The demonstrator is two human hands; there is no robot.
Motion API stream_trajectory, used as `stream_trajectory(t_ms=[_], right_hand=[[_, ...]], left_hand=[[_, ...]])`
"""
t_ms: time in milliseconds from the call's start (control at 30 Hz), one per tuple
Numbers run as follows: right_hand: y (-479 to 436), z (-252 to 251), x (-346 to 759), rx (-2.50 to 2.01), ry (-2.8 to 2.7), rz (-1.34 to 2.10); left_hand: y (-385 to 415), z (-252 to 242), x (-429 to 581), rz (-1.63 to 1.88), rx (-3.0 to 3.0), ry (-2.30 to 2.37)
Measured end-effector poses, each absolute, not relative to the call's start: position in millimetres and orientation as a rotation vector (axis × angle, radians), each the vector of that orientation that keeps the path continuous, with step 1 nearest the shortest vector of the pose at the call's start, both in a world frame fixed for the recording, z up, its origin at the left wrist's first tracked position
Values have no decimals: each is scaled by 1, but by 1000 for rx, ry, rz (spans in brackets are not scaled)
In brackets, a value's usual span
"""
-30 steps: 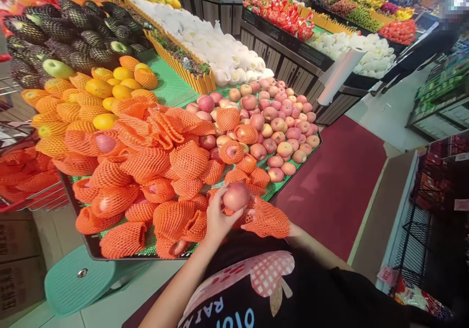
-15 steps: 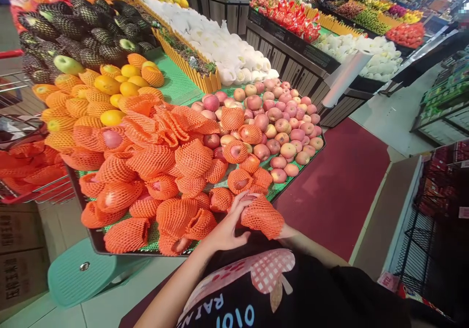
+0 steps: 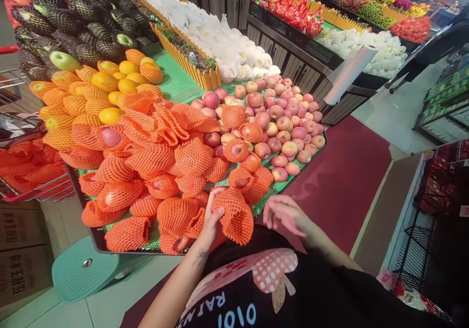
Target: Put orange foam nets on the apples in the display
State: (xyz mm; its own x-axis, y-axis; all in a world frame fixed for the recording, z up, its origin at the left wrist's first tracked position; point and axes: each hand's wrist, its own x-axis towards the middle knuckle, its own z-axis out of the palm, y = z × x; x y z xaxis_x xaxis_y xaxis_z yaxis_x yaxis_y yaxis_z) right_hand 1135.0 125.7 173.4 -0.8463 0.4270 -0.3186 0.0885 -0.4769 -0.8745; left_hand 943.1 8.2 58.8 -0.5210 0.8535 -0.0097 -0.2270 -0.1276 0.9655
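Observation:
My left hand (image 3: 212, 223) grips an apple wrapped in an orange foam net (image 3: 234, 215) at the near edge of the display tray (image 3: 95, 242). The apple itself is hidden inside the net. My right hand (image 3: 284, 213) hovers just right of it with fingers spread and nothing in it. Many more netted apples (image 3: 154, 159) fill the tray's near and left part. Bare pink apples (image 3: 284, 123) lie heaped at its far right end.
Netted oranges (image 3: 106, 81) and dark-netted green fruit (image 3: 76, 20) lie behind on the left. White-wrapped fruit (image 3: 227, 50) fills the stand beyond. A red cart (image 3: 22, 172) with orange nets stands left, a green stool (image 3: 84, 269) below. Red floor mat (image 3: 340, 181) lies to the right.
The bare apple held a second ago has gone into the orange net. My right hand has let go of the net and drawn right; the left now holds the netted apple alone.

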Motion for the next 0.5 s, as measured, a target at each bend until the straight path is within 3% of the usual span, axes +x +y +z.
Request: stream_trajectory(t_ms=[100, 200, 500], right_hand=[[119, 155, 1116, -883, -1272, 2202], [105, 134, 1102, -815, -1266, 2241], [107, 106, 1114, -1095, -1038, 2035]], left_hand=[[5, 70, 951, 1683, 883, 1298], [6, 69, 959, 1717, 932, 1230], [9, 25, 974, 1635, 550, 1154]])
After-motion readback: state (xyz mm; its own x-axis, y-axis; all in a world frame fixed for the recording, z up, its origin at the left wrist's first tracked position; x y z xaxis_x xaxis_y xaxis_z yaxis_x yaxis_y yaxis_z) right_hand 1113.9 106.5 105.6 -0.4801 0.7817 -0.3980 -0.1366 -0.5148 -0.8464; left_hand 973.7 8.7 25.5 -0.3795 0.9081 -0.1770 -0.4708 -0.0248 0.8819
